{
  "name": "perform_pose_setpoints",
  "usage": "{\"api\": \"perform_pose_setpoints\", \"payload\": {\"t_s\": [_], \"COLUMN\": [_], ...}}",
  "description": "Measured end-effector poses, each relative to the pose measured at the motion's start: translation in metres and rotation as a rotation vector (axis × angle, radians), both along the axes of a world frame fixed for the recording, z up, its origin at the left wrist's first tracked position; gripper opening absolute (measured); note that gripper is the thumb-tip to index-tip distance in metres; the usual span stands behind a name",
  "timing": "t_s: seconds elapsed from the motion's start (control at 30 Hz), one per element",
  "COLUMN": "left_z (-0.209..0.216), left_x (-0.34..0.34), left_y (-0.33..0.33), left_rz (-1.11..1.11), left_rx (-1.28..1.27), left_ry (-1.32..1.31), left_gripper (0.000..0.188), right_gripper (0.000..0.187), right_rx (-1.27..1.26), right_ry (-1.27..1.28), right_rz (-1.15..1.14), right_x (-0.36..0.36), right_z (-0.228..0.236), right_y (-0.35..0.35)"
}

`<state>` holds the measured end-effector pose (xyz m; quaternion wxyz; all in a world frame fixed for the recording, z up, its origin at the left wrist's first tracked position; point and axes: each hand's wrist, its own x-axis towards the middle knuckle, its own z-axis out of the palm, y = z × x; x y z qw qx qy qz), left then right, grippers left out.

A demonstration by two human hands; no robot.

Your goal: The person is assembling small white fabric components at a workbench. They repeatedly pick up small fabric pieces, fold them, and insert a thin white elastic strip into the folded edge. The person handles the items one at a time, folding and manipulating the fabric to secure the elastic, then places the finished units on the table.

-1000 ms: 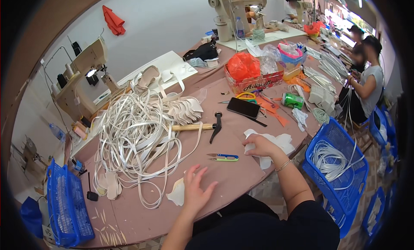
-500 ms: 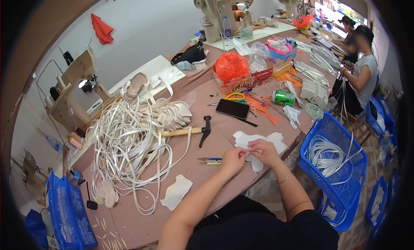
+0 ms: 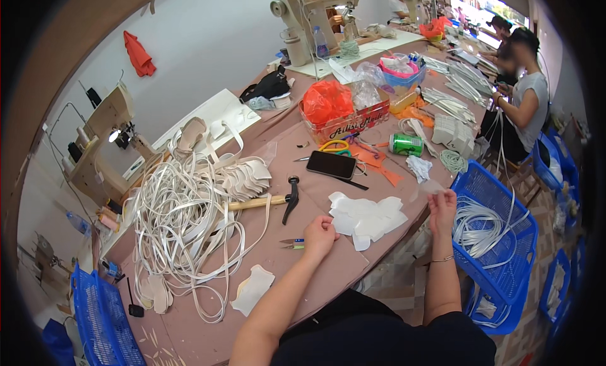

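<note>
My right hand (image 3: 442, 209) is raised near the table's right edge, fingers pinching a thin translucent piece of film (image 3: 431, 188). My left hand (image 3: 320, 235) hovers over or rests on the table with its fingers curled closed; whatever they hold is hidden. Just right of it lies a loose stack of white cut pieces (image 3: 369, 216). Thread snips (image 3: 293, 243) with blue and green handles lie left of that hand, partly covered by it. A hammer (image 3: 290, 200) with a wooden handle rests beyond, against a big tangle of white straps (image 3: 183, 221).
A black phone (image 3: 331, 165), yellow-handled scissors (image 3: 334, 146), a green can (image 3: 406, 144) and a red-patterned box (image 3: 344, 126) stand farther back. A blue basket (image 3: 505, 284) of coiled straps is at right, another blue basket (image 3: 104, 322) at left. A co-worker (image 3: 524, 101) sits at far right.
My hands, together over the white pieces before, are now apart. The right moved right and up with the film; the left drew back left, partly covering the snips. The view shifted slightly.
</note>
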<state>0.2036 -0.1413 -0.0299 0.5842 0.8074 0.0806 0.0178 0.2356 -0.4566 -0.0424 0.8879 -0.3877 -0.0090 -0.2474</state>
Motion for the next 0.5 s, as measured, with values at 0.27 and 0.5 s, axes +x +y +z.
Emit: {"api": "perform_pose_setpoints", "payload": {"t_s": [0.27,0.5], "left_z": [0.047,0.077], "left_x": [-0.035,-0.111], "left_y": [0.009,0.047], "left_rz": [-0.004,-0.180], "left_rx": [0.151,-1.287], "left_ry": [-0.507,0.201], "left_gripper": [0.025,0.035], "right_gripper": [0.010,0.023], "right_rx": [-0.213,-0.490], "right_ry": [-0.169,-0.192], "right_rz": [0.511,0.879], "right_x": [-0.018,-0.033], "right_z": [0.069,0.082], "right_y": [0.085,0.187]}}
